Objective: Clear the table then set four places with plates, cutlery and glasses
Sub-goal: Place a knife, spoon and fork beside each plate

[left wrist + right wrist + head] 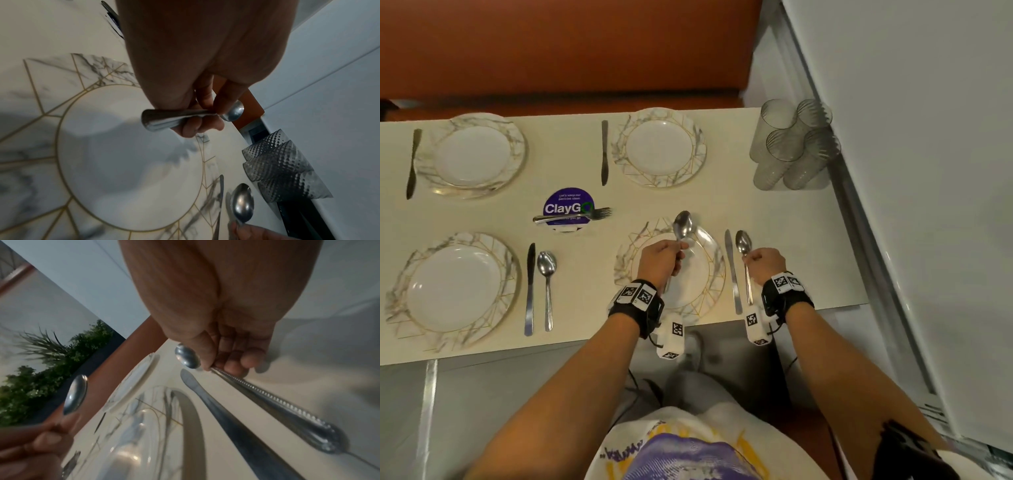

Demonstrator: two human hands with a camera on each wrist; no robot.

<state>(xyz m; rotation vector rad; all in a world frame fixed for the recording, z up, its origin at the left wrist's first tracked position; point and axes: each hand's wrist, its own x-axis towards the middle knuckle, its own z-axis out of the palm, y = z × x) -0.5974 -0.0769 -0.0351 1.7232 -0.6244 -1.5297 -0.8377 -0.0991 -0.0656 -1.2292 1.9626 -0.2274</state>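
I had the left hand [661, 257] curled round the handle of a plain steel spoon [682, 226], bowl raised over the near-right marble-patterned round plate with gold lines [709, 246]; right hand [767, 263] pinched the neck of a bead-edged steel spoon [743, 242] whose handle lay on the cream table [791, 219], just right of a steel table knife [732, 274] and roughly parallel to it; to finish well I judged: lower the bowl flat, keep the handle square to the near edge, let go only once it sat still, not nudge the knife; the left spoon probably belonged at a far place, since both far plates had only a knife [604, 152]; near-left plate [400, 298] already had knife and spoon [546, 270]; a steel fork [573, 215] lay across a purple round ClayGo sticker [566, 202] mid-table, not yet assigned; four clear ribbed tumblers [791, 144] clustered at the far right corner, no glass set at any place; table smooth, pale, glossy; an orange bench back ran along the far edge, a white wall panel on the right; grey floor below; green foliage showed in the right wrist view beyond the bench.
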